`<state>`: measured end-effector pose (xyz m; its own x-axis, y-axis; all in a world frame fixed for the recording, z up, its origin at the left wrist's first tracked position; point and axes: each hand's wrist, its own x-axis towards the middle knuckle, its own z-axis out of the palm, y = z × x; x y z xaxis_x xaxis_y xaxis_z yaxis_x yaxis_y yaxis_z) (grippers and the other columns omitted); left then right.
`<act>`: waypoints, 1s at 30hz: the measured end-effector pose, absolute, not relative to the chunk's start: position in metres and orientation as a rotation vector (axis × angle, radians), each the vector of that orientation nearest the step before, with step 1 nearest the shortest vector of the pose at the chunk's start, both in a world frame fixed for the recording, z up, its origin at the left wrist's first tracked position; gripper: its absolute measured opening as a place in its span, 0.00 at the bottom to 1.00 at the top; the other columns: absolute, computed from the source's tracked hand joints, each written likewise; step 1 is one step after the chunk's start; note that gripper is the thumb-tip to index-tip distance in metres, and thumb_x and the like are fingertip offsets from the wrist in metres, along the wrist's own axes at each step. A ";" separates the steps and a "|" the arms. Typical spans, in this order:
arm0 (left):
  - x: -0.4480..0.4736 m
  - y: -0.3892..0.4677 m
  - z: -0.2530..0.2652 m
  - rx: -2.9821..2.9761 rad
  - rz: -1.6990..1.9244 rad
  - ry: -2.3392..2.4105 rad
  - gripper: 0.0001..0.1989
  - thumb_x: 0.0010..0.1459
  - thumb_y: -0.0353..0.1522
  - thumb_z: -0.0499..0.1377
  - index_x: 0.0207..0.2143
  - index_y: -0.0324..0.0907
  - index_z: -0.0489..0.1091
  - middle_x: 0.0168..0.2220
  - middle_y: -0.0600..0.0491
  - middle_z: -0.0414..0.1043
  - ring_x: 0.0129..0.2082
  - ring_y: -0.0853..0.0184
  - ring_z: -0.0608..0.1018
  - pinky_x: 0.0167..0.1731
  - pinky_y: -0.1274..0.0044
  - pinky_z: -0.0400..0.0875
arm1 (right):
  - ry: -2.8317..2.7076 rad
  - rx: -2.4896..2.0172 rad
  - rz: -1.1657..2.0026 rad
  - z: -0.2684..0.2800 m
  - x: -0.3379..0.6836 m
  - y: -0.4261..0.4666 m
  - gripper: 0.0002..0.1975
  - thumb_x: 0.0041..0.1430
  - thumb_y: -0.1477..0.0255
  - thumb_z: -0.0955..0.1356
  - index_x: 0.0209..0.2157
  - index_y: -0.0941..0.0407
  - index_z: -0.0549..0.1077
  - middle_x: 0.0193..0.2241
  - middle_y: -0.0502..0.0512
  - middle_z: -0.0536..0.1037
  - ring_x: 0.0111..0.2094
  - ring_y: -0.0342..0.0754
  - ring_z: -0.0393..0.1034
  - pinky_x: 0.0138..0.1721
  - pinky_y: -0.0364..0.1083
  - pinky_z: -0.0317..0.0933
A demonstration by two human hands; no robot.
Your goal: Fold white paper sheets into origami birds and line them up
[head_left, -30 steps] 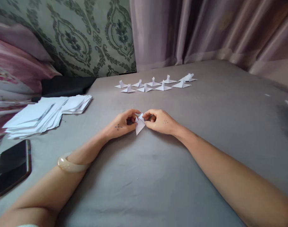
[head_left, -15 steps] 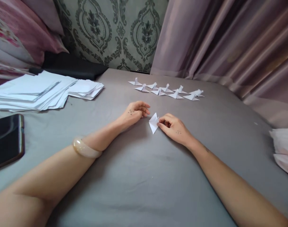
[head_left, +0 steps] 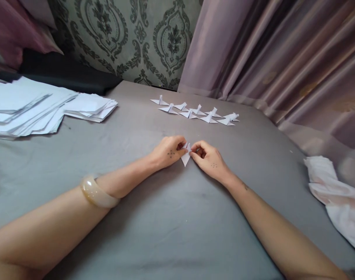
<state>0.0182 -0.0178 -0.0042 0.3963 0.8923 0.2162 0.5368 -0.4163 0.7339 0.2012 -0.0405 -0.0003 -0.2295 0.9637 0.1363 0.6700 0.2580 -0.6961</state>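
Observation:
A small folded piece of white paper (head_left: 185, 158), diamond-shaped with a point facing me, is held between my two hands just above the grey cloth. My left hand (head_left: 170, 151) pinches its left side between thumb and fingers. On the opposite edge, the thumb and fingertips of my right hand (head_left: 208, 158) close on the paper. The upper part of the fold is partly covered by my left fingers. Beyond my hands stand several finished folded paper birds (head_left: 209, 118) in two loose rows, wings spread.
Stacks of white paper sheets (head_left: 90, 105) lie at the left. Behind them is a black cloth or bag (head_left: 69, 76). A crumpled white fabric (head_left: 326, 179) rests at the right, below the mauve curtain (head_left: 253, 50). Grey cloth (head_left: 171, 233) covers the surface.
My left hand has moved right and taken hold of the paper's left side. My right hand keeps its grip. The view has shifted, and the phone at the left is almost out of sight.

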 end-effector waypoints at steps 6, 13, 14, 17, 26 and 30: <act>0.018 -0.017 -0.004 2.089 0.826 1.232 0.06 0.52 0.31 0.57 0.23 0.40 0.68 0.21 0.58 0.66 0.22 0.73 0.64 0.25 0.79 0.57 | -1.985 -1.446 0.642 -0.001 0.200 -0.042 0.03 0.54 0.71 0.66 0.31 0.54 0.71 0.29 0.50 0.74 0.26 0.42 0.65 0.31 0.43 0.59; 0.018 -0.018 -0.004 2.060 0.820 1.221 0.07 0.54 0.31 0.57 0.27 0.39 0.73 0.21 0.56 0.68 0.21 0.73 0.66 0.25 0.79 0.58 | -1.895 -1.495 0.793 0.010 0.190 -0.043 0.10 0.56 0.64 0.65 0.31 0.56 0.73 0.25 0.51 0.74 0.25 0.43 0.65 0.31 0.44 0.59; 0.018 -0.018 -0.004 2.061 0.817 1.223 0.08 0.54 0.32 0.57 0.27 0.38 0.73 0.21 0.56 0.68 0.21 0.73 0.66 0.24 0.79 0.58 | -1.868 -1.508 0.830 0.011 0.189 -0.042 0.12 0.57 0.62 0.65 0.30 0.56 0.73 0.24 0.51 0.73 0.25 0.43 0.65 0.31 0.44 0.59; 0.018 -0.018 -0.004 2.072 0.817 1.229 0.09 0.54 0.33 0.57 0.25 0.38 0.73 0.20 0.56 0.67 0.21 0.73 0.65 0.23 0.80 0.56 | -1.827 -1.515 0.845 0.011 0.188 -0.038 0.17 0.57 0.59 0.64 0.27 0.57 0.74 0.22 0.50 0.72 0.23 0.43 0.63 0.29 0.44 0.58; 0.018 -0.020 0.001 2.038 0.791 1.248 0.08 0.53 0.31 0.57 0.29 0.38 0.75 0.24 0.54 0.73 0.24 0.72 0.69 0.26 0.80 0.60 | -1.807 -1.578 0.755 0.011 0.184 -0.036 0.14 0.54 0.63 0.65 0.24 0.58 0.74 0.20 0.50 0.71 0.23 0.42 0.63 0.29 0.43 0.57; 0.017 -0.020 0.001 2.061 0.788 1.229 0.08 0.53 0.30 0.57 0.31 0.39 0.76 0.25 0.53 0.75 0.25 0.71 0.72 0.26 0.80 0.61 | -1.777 -1.668 0.777 0.017 0.182 -0.037 0.12 0.51 0.65 0.65 0.21 0.57 0.73 0.17 0.49 0.69 0.20 0.41 0.61 0.26 0.42 0.56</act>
